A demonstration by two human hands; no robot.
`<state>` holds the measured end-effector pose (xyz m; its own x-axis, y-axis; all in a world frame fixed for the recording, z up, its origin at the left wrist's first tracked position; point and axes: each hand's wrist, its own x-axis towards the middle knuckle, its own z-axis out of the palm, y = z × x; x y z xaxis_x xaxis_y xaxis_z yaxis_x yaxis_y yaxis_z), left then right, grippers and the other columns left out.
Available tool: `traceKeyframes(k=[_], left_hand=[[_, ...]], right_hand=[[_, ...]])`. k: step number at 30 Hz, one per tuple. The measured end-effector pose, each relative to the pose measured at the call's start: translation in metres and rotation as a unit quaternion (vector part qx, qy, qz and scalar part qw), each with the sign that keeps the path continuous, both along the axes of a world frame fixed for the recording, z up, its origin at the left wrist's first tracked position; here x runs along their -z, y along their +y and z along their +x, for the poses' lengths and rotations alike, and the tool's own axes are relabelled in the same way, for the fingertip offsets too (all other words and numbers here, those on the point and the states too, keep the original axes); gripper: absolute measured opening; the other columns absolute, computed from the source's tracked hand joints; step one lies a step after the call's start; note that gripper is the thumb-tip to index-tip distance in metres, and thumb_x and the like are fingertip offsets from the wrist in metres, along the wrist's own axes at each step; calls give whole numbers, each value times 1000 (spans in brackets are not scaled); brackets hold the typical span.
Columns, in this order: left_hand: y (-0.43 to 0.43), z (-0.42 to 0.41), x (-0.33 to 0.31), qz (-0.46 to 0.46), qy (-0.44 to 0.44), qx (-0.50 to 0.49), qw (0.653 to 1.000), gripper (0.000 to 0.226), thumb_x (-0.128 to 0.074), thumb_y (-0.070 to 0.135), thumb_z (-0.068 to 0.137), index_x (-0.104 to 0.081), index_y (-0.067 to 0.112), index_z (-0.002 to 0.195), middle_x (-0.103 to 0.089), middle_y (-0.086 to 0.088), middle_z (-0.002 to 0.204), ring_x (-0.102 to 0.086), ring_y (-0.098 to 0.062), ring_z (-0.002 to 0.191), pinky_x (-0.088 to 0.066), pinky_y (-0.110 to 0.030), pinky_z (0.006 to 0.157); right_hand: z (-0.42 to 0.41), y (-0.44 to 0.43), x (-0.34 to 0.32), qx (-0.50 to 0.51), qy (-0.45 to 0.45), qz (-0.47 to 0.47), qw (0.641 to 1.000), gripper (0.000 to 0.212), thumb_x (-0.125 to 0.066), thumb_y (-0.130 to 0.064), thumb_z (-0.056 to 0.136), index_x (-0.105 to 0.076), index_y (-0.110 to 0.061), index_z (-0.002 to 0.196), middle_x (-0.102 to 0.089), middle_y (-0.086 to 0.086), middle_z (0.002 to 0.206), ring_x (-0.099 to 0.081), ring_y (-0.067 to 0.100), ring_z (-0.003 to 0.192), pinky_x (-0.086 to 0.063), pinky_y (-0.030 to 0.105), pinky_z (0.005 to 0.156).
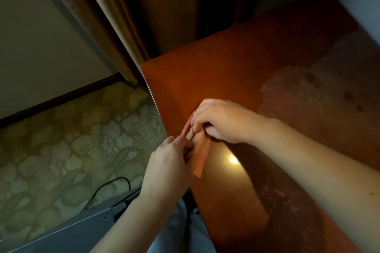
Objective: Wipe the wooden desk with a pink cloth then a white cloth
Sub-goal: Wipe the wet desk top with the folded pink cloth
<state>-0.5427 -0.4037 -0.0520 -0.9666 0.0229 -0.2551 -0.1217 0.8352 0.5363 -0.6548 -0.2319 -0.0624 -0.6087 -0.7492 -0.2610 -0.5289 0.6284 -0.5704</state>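
Note:
A reddish-brown wooden desk (236, 68) fills the right half of the head view. Near its left edge both hands hold a small pink cloth (200, 155), folded into a narrow strip. My left hand (168, 166) pinches the cloth's near end from the left, just off the desk edge. My right hand (222, 120) grips the far end with curled fingers over the desk top. Most of the cloth is hidden between the fingers. No white cloth is in view.
The desk surface shows dull smears and dark spots (308, 92) at the right and a bright lamp reflection (233, 159). A brown curtain (127, 26) hangs behind the desk. Patterned carpet (72, 139) with a black cable (107, 187) lies at left, a grey metal frame (82, 226) below.

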Motion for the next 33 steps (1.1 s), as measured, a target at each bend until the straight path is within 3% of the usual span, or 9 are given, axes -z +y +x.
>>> traceKeyframes(k=[5,13,17,21,23,26,30,33], left_hand=[[6,-11,-1,1,6,-29,1000,16,-66,37,89,-65,25,100,-60,13,91,-58,-4,75,-52,-20,67],[20,10,3,15,-35,-9,999,18,-69,32,85,-60,25,99,-53,13,86,-55,-5,75,-52,-28,71],[35,0,2,28,-24,-31,999,16,-63,38,91,-61,22,94,-60,11,84,-59,-6,74,-55,-30,68],[32,-10,-7,62,-102,-40,992,9,-66,41,91,-64,32,88,-64,16,76,-63,2,64,-55,-16,55],[19,-17,-18,68,-136,-20,988,7,-69,38,89,-66,35,85,-66,18,73,-64,6,60,-50,-12,50],[-5,-38,-38,10,-106,29,994,5,-66,30,93,-70,33,90,-69,16,80,-64,1,57,-51,-12,52],[-22,-73,-57,-71,-64,136,986,14,-65,19,94,-73,22,105,-69,10,95,-63,0,75,-49,-12,68],[-21,-97,-62,-91,-42,233,967,16,-66,18,93,-74,25,105,-67,13,97,-60,4,78,-53,-17,76]], right_hand=[[-2,-6,3,14,34,-21,999,23,-64,-16,91,-68,-38,99,-60,-10,117,-57,14,108,-54,35,86],[16,13,1,12,14,-11,1000,22,-68,-18,88,-68,-38,97,-61,-16,113,-50,8,112,-52,35,86],[12,8,-8,36,24,-3,999,21,-70,-22,87,-71,-39,99,-55,-9,121,-46,16,116,-49,41,91],[25,15,-12,114,43,-36,992,23,-63,-14,92,-75,-32,101,-58,-9,129,-43,16,122,-43,36,100],[44,25,-12,219,63,-73,971,25,-60,-10,93,-75,-24,106,-62,-9,123,-43,12,119,-41,29,101],[84,32,-13,357,54,-101,927,22,-59,-12,94,-72,-20,110,-62,-10,112,-51,9,109,-46,25,91],[131,13,-12,440,-16,-147,886,17,-65,-20,93,-69,-21,110,-59,-13,104,-55,1,87,-45,14,73],[161,-8,-11,491,-49,-159,855,23,-69,-29,90,-68,-24,112,-56,-15,104,-56,-2,87,-49,13,73]])
